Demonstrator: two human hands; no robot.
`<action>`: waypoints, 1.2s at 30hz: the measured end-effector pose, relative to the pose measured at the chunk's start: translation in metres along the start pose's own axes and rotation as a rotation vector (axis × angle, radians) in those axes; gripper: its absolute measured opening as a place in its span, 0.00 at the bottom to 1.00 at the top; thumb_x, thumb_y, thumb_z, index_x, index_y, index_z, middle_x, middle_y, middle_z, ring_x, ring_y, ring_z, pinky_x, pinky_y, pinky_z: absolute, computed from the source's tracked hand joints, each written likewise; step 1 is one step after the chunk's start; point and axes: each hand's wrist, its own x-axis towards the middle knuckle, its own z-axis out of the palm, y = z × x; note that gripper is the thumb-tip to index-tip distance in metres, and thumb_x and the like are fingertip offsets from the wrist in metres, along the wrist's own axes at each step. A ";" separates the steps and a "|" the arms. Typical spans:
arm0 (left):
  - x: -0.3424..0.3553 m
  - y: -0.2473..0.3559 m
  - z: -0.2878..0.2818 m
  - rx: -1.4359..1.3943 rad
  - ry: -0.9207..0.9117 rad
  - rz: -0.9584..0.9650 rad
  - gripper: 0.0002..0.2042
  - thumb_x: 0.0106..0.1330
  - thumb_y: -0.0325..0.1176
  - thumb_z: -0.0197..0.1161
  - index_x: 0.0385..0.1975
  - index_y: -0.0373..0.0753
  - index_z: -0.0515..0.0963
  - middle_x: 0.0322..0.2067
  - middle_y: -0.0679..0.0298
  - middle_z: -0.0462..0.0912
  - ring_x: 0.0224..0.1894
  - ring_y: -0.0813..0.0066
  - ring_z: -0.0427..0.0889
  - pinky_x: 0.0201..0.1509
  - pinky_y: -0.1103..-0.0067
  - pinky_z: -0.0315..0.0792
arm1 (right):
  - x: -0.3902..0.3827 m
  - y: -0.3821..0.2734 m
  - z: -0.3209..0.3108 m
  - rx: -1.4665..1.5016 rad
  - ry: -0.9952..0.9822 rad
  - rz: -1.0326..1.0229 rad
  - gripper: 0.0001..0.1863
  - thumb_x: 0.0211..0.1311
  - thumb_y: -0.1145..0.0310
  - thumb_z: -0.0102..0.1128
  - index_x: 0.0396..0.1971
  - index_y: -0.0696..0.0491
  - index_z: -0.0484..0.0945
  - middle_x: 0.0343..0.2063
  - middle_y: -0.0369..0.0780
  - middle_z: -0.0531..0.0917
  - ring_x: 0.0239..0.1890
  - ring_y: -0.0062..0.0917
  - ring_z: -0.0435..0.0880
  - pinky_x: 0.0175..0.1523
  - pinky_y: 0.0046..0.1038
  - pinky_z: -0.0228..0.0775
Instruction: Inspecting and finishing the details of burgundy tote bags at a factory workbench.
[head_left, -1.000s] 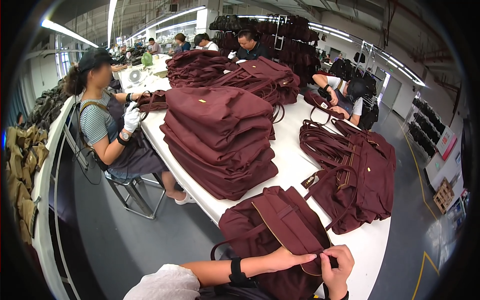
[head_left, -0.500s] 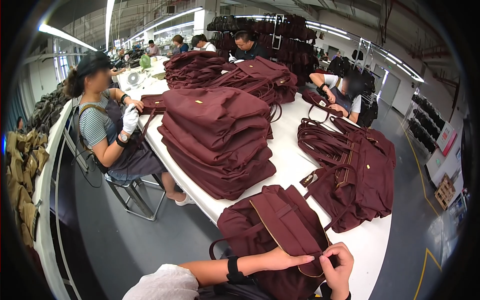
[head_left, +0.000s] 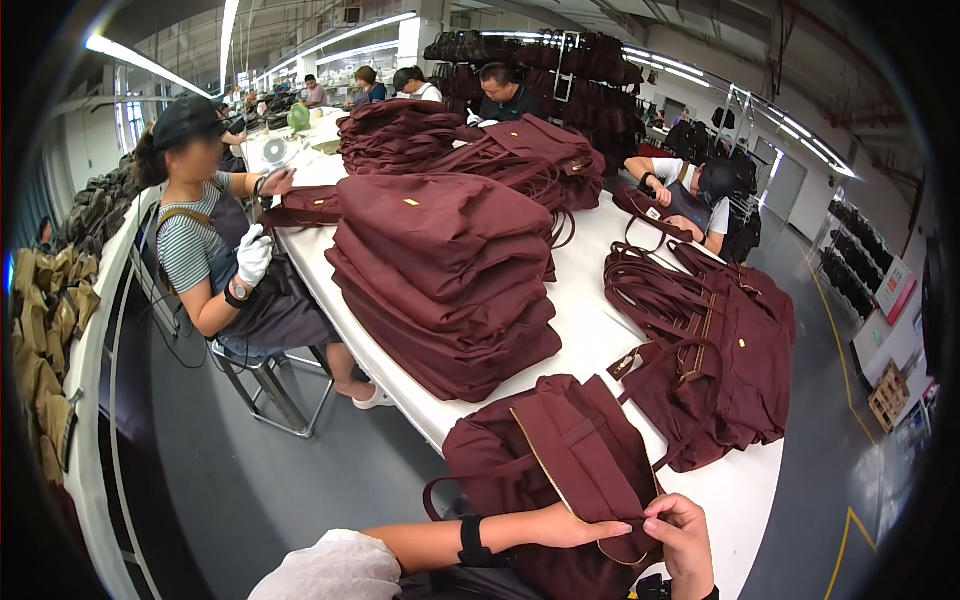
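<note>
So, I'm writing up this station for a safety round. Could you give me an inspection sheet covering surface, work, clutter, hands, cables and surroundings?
Surface: white table, its top partly covered.
Job's things: gold-edged maroon bag at the near end.
Clutter: tall maroon stack mid-table; more bags at right, with loose straps.
Hands: left hand holds the bag, thumb on top; right hand has thumb and forefinger pinched at its edge.
Cables: thin dark cable hanging behind the left co-worker; its ends cannot be made out.
Surroundings: another co-worker bent over the table at right; racks of dark bags behind; yellow floor line at right.
</note>
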 end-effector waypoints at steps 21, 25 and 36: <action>-0.005 0.004 -0.002 0.036 0.008 0.034 0.13 0.63 0.36 0.61 0.41 0.33 0.76 0.35 0.65 0.79 0.37 0.77 0.77 0.41 0.80 0.72 | 0.001 0.002 -0.009 0.152 -0.099 0.130 0.11 0.40 0.84 0.60 0.29 0.60 0.77 0.30 0.37 0.78 0.31 0.17 0.75 0.39 0.17 0.65; -0.005 0.001 -0.001 0.028 0.012 0.030 0.13 0.63 0.36 0.61 0.40 0.33 0.76 0.34 0.65 0.79 0.36 0.77 0.76 0.40 0.80 0.72 | 0.002 0.003 -0.009 0.165 -0.094 0.142 0.11 0.40 0.84 0.60 0.28 0.60 0.77 0.29 0.37 0.79 0.29 0.17 0.75 0.38 0.16 0.65; -0.003 0.004 0.000 0.041 0.031 0.044 0.11 0.63 0.36 0.61 0.36 0.33 0.76 0.31 0.65 0.78 0.32 0.76 0.76 0.37 0.80 0.71 | 0.003 0.004 -0.006 0.178 -0.056 0.133 0.09 0.40 0.84 0.61 0.27 0.61 0.78 0.27 0.38 0.80 0.28 0.18 0.77 0.37 0.16 0.67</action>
